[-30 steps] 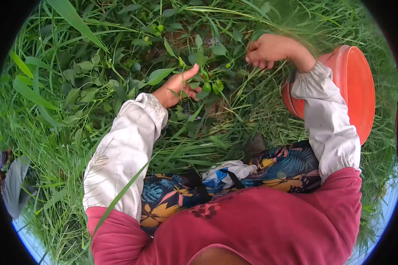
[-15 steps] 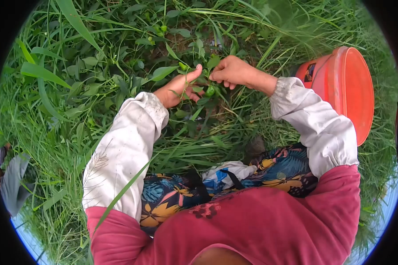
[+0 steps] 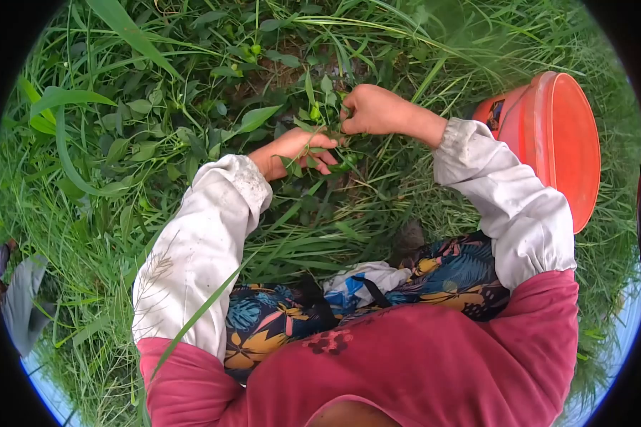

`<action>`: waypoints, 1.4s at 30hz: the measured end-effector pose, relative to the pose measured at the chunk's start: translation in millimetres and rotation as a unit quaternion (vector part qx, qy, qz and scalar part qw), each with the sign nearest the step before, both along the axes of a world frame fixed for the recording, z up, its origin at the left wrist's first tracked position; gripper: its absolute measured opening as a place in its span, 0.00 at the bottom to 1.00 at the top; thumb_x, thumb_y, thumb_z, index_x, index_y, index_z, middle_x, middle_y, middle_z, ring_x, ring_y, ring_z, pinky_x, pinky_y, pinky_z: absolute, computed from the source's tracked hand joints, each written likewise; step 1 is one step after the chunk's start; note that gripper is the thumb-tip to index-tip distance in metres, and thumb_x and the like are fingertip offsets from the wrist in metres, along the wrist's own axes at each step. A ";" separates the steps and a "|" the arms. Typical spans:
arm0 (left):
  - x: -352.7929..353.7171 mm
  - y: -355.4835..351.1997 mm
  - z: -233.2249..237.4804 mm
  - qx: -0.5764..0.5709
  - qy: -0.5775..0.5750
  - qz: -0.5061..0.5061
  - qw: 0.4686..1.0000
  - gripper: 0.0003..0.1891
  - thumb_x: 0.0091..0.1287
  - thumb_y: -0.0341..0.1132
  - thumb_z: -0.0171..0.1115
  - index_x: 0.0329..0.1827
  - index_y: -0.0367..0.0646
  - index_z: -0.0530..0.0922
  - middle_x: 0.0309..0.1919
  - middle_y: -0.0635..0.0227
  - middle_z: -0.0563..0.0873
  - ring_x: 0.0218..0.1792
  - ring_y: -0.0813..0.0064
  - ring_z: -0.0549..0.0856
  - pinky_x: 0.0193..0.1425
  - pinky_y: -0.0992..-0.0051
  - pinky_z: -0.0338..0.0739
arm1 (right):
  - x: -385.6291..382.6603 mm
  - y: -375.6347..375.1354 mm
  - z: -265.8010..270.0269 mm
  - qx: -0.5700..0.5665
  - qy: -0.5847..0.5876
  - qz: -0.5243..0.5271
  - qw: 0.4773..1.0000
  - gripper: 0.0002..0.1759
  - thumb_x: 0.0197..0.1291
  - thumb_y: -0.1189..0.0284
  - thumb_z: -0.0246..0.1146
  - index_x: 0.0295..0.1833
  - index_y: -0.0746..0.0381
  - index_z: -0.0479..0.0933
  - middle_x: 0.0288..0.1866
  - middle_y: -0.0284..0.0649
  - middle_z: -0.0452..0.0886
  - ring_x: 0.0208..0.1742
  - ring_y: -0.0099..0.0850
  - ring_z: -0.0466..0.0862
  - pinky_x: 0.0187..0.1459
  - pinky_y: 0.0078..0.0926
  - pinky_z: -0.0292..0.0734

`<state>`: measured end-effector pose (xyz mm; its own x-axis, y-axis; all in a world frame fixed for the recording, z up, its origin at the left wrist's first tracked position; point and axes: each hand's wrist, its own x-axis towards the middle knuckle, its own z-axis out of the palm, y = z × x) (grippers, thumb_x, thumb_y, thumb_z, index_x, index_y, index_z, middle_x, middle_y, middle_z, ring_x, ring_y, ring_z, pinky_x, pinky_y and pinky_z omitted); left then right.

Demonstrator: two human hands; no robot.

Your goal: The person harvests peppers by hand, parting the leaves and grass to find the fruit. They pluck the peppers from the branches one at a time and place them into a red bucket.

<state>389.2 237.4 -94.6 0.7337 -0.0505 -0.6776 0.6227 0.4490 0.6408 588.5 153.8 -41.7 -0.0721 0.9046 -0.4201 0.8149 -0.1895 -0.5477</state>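
Note:
In front of me a leafy green plant (image 3: 253,119) with small green peppers grows among the grass. My left hand (image 3: 303,151) is at the plant, palm partly up and fingers apart, with leaves lying over and around it. Just right of it my right hand (image 3: 363,110) is closed in a pinch on the plant's stems; what sits between its fingertips is too small to make out. One green pepper (image 3: 315,112) shows above my left hand, and another (image 3: 340,168) is partly hidden by leaves below the fingers.
An orange bucket (image 3: 575,153) lies tilted in the grass at the right, its opening facing right. Long grass blades (image 3: 132,35) arch over at the upper left. A grey object (image 3: 25,302) is at the far left edge. My patterned trousers are below.
My left thumb has lowered toward the fingers among the leaves. My right hand has turned slightly, its lower fingers now curled in. The stems between the hands have shifted.

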 end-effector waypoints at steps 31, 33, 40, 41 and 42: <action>5.1 -3.2 12.0 0.237 -0.203 -0.045 0.949 0.13 0.66 0.43 0.65 0.40 0.41 0.80 0.36 0.75 0.83 0.37 0.82 0.80 0.40 0.74 0.76 | 22.8 -7.7 34.1 -0.235 0.424 -0.099 0.869 0.12 0.56 0.71 0.63 0.39 0.70 0.81 0.26 0.42 0.84 0.16 0.23 0.81 0.14 0.15 0.73; -1.0 2.5 -7.8 0.241 -0.110 -0.035 0.964 0.16 0.67 0.47 0.64 0.43 0.42 0.79 0.36 0.72 0.83 0.35 0.80 0.81 0.34 0.73 0.78 | 31.4 -4.5 50.3 -0.213 0.663 -0.031 0.717 0.14 0.57 0.71 0.61 0.43 0.72 0.79 0.27 0.46 0.84 0.17 0.25 0.83 0.15 0.15 0.76; -9.4 6.3 1.2 0.014 -0.064 0.220 0.973 0.25 0.65 0.57 0.63 0.47 0.41 0.78 0.38 0.68 0.83 0.38 0.72 0.85 0.33 0.71 0.80 | 17.8 -14.1 65.3 -0.211 0.595 -0.004 0.775 0.17 0.54 0.73 0.60 0.50 0.64 0.72 0.47 0.45 0.82 0.43 0.36 0.87 0.38 0.31 0.87; -12.3 7.2 -5.2 -0.008 -0.068 0.222 0.973 0.25 0.65 0.57 0.63 0.47 0.41 0.77 0.39 0.68 0.82 0.39 0.72 0.85 0.33 0.71 0.80 | 8.1 -19.6 54.9 -0.244 0.532 0.008 0.810 0.13 0.57 0.69 0.63 0.46 0.63 0.75 0.42 0.40 0.82 0.43 0.31 0.86 0.38 0.28 0.86; -12.6 6.3 -9.3 -0.005 -0.058 0.241 0.969 0.26 0.65 0.58 0.63 0.47 0.41 0.77 0.39 0.68 0.82 0.41 0.70 0.87 0.33 0.71 0.80 | -0.5 -23.0 37.2 -0.305 0.441 0.036 0.843 0.15 0.60 0.61 0.65 0.40 0.62 0.77 0.35 0.36 0.81 0.39 0.26 0.84 0.36 0.26 0.84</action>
<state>376.6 243.8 -103.9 0.7442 0.3114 -0.5910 0.2634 0.6762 0.6880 588.0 130.8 -4.5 -0.6453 0.5201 -0.5596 0.1624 -0.6224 -0.7657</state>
